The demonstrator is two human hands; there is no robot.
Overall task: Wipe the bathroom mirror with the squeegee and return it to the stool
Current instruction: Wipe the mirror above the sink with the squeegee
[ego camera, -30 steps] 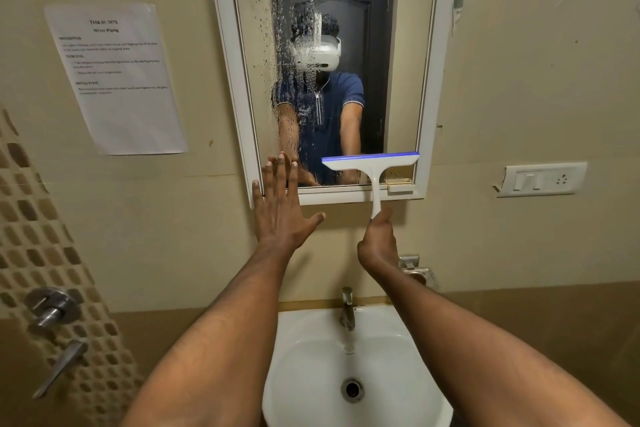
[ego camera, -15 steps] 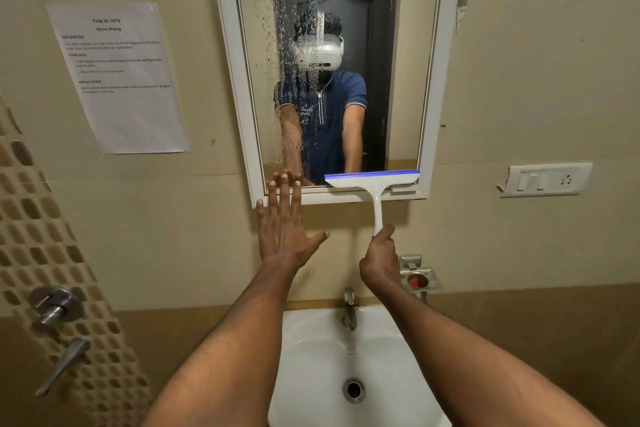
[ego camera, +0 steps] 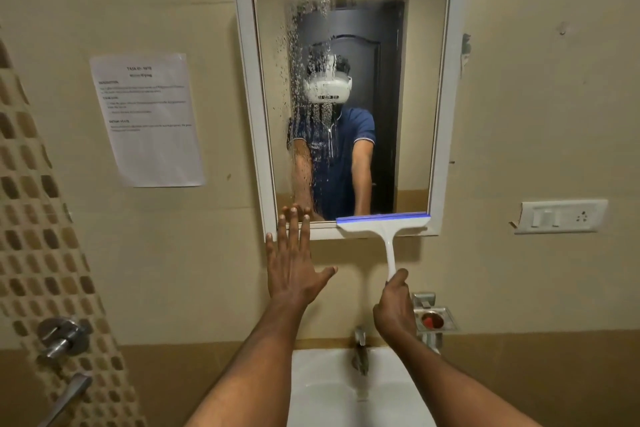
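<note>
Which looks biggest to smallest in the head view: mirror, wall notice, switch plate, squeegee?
1. mirror
2. wall notice
3 and 4. squeegee and switch plate: too alike to rank; the squeegee's blade looks about as wide as the plate.

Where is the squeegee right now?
In the head view, the squeegee sits right of centre, its blue blade against the bottom right edge of the mirror. The right hand holds its handle end, above the sink.
</note>
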